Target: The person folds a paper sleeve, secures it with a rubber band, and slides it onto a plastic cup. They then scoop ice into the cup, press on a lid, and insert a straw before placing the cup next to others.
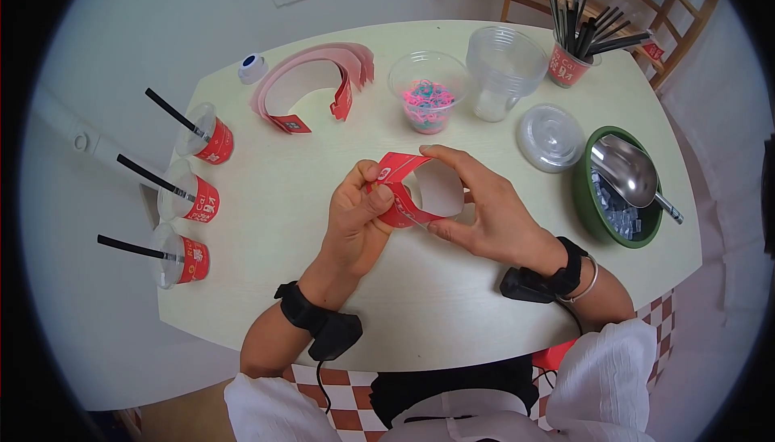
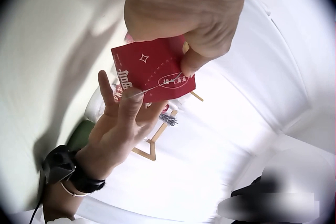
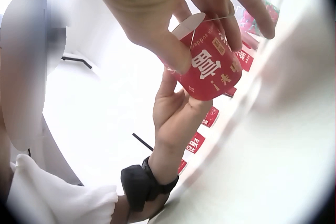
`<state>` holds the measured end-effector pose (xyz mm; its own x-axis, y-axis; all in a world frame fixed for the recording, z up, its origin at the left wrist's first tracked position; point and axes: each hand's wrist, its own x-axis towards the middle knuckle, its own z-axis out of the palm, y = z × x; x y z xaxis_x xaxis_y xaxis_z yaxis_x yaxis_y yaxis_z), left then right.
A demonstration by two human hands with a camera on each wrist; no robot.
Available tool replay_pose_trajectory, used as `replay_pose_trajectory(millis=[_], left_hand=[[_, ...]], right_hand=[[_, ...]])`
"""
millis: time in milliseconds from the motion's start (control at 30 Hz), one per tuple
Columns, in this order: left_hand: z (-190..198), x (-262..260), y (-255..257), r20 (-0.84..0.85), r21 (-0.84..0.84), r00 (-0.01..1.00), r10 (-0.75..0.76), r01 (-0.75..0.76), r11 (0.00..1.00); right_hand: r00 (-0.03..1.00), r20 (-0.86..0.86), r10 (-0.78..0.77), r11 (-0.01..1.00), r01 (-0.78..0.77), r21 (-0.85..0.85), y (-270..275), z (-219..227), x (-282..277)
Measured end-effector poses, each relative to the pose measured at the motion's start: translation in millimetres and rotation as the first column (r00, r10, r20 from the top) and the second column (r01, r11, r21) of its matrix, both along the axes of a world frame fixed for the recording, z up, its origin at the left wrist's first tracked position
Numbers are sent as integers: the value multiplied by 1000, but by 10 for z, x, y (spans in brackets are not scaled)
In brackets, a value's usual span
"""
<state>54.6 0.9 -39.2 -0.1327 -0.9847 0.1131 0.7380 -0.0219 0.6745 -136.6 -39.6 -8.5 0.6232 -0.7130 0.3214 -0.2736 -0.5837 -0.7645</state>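
A red printed paper cup sleeve, bent into a ring, is held up between both hands over the middle of the table. My left hand pinches its left side, the thumb on the outer face. On the other side, my right hand holds the ring with the thumb low and the fingers along the upper edge. A thin pale strand crosses the sleeve's printed face in the left wrist view. In the right wrist view it runs up to the right hand's fingers.
Three clear cups with red sleeves and black straws stand left. Behind are stacked sleeves, a cup of pink and teal bands, clear cups and a straw holder. At right are lids and a green bowl with a metal scoop.
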Motion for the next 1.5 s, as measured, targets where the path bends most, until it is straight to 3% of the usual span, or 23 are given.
replay_pose_trajectory(millis=[133,233,333,433,533,633,767,867,1067,1267,1367,1467,1500], left_hand=[[108,-22,19,48,16,997,67,-68,998],[102,-12,15,37,28,998,59,-60,998],[69,-8,25,8,58,1000,-5,5,998],[21,47,3,26,58,997,-66,65,996],[7,78,3,102,72,989,-111,104,992],[-18,41,32,184,62,967,-179,171,983],[-2,-60,95,416,80,886,-207,191,978],[33,-116,134,498,42,846,-191,197,980],[35,-157,148,517,15,845,-139,153,988],[-25,-144,152,522,-8,846,-106,130,992],[-43,-113,147,533,-26,841,-89,121,992],[-32,-128,143,506,-34,861,-49,77,996],[-29,-135,142,490,-36,871,-32,57,998]], right_hand=[[994,-97,-40,999,42,22,51,85,-22],[990,-142,-21,972,54,229,46,159,-28],[998,-65,16,972,-1,237,4,71,-28],[981,100,165,970,-180,162,-111,-52,-89],[962,99,254,868,-272,416,-203,26,-218],[930,275,242,705,-363,609,-277,37,-231],[979,110,171,903,-200,379,-233,24,-206],[997,35,73,967,-80,242,-149,68,-175],[995,84,-44,976,25,215,-143,67,-151],[984,-10,-176,959,174,223,-216,41,-199],[977,-7,-214,892,198,407,-201,97,-192],[969,16,-245,941,234,243,-184,74,-187],[968,30,-249,934,232,274,-176,95,-187]])
